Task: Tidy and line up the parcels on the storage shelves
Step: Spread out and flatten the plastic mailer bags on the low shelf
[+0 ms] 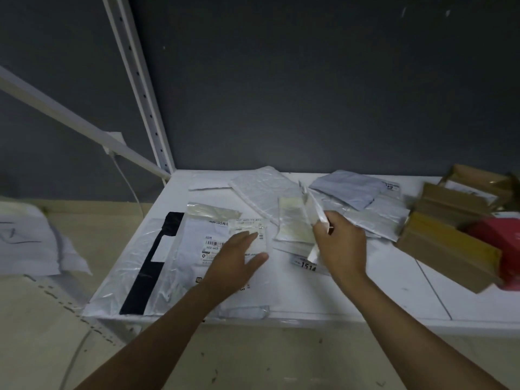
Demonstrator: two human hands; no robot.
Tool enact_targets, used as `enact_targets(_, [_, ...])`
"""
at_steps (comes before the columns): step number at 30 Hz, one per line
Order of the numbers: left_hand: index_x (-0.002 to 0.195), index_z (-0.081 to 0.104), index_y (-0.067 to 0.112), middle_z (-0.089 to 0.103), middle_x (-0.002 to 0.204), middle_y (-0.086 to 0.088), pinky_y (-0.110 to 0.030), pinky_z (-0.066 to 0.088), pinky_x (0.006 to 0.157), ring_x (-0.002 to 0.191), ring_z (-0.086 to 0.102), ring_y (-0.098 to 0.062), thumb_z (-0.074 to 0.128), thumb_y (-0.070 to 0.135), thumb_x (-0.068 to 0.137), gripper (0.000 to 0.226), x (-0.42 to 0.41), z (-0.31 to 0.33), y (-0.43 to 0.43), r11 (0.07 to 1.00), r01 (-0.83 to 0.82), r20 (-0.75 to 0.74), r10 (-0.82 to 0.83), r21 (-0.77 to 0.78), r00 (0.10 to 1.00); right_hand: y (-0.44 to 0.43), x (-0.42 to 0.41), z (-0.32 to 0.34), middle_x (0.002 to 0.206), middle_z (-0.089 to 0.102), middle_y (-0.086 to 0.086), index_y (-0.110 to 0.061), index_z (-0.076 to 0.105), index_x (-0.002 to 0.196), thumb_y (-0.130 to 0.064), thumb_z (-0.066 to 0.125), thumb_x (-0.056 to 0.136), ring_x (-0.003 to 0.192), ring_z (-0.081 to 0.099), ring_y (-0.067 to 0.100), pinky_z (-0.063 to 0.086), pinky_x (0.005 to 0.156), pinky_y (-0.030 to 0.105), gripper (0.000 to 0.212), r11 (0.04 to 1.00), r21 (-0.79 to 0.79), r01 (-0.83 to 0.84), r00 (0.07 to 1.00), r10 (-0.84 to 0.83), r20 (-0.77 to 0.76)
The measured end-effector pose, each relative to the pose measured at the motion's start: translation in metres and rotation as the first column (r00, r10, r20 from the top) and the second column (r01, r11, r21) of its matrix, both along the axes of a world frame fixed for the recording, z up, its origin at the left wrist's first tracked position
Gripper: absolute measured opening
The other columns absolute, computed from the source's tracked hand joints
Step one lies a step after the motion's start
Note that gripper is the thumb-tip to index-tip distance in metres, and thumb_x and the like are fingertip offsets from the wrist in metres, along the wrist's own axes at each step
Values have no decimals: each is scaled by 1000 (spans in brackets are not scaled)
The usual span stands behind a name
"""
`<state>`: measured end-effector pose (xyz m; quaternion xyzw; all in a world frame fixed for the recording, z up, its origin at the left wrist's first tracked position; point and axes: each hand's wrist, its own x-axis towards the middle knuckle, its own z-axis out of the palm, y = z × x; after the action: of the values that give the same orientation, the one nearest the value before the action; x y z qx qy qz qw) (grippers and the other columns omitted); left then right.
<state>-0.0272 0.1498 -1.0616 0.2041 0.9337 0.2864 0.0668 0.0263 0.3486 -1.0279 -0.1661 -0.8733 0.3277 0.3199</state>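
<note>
Head view: on the white shelf [351, 294], the left hand [235, 260] is lying open and flat on a labelled parcel [197, 235]; right of that parcel, the right hand [339, 246] is pinching a thin packet [316, 212], lifted edgewise. Cardboard boxes [450, 243] are sitting far right.

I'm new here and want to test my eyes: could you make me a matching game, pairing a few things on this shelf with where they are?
Things:
1. left hand
2. right hand
3. brown cardboard boxes
4. grey mailer bag

Places:
A. far right of the shelf
B. flat on a labelled white parcel
C. near the back wall
D. holding a thin packet upright

Pairs: 1-B, 2-D, 3-A, 4-C
</note>
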Motion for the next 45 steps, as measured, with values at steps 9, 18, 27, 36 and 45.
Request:
enact_targets(9, [137, 47, 25, 70, 105, -1, -38, 59, 79, 93, 69, -17, 69, 21, 87, 55, 7, 17, 10, 735, -398, 462, 130, 550, 878, -4, 1, 9, 97, 75, 6, -13, 69, 103, -12, 61, 91, 86, 73, 26, 59, 77, 45, 14, 522, -830, -196, 934, 356, 3])
enact_targets(18, [101, 66, 14, 71, 95, -1, -34, 58, 76, 88, 69, -17, 65, 4, 88, 17, 12, 10, 0, 781, -367, 378, 182, 505, 908, 10, 2, -11, 104, 66, -4, -28, 40, 129, -12, 73, 83, 88, 65, 13, 54, 83, 40, 58, 702, -710, -65, 944, 274, 184])
enact_targets(27, [74, 61, 6, 64, 75, -8, -31, 47, 69, 72, 60, -23, 54, 22, 91, 24, 8, 3, -4, 907, -316, 244, 252, 277, 936, 10, -2, -20, 127, 59, -3, -33, 41, 136, -2, 67, 83, 106, 59, 19, 52, 90, 39, 67, 750, -659, -56, 907, 313, 280])
enact_targets(36, [120, 60, 7, 66, 113, -10, -39, 57, 85, 92, 66, -23, 72, 20, 85, 39, 5, 0, -16, 776, -468, 653, 97, 423, 751, 7, -5, -28, 117, 64, 3, -35, 37, 137, 8, 64, 86, 99, 65, 24, 56, 78, 43, 72, 383, -922, -54, 954, 293, 65])
enact_targets(45, [121, 65, 28, 68, 105, 4, -12, 45, 66, 80, 61, -4, 57, 11, 93, 34, -9, 38, -26, 991, 119, 51, -123, 62, 991, 3, -8, 15, 155, 24, -13, -42, 43, 141, -49, 76, 75, 145, 11, 12, 11, 117, 34, 74, 873, 243, -423, 871, 317, 375])
